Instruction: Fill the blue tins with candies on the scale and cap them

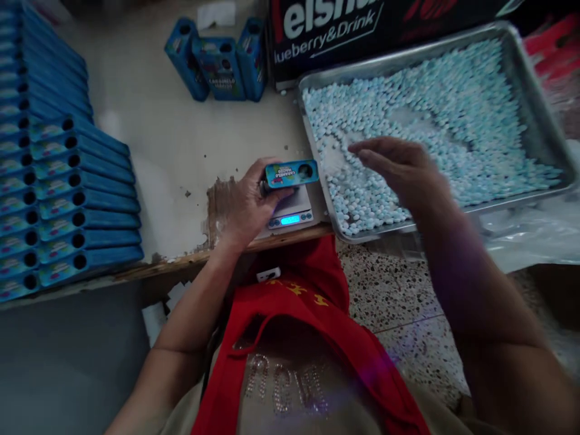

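My left hand (254, 202) is wrapped round a small blue box (285, 174) printed with "CARAMELO MACIZO", its round hole facing up. The box is over a small digital scale (293, 211) with a lit blue display. Above the left part of a metal tray (312, 133) full of light blue and white candies (471, 90) hovers my right hand (394, 160). Its fingers are pressed together in a pinch; whatever they may hold is hidden.
Many blue boxes (95, 175) are stacked at the left of the worn table (167, 163). Three blue boxes (220, 69) stand at the back. A black carton (326, 30) is behind the tray. Plastic wrap (534, 235) lies under its right side.
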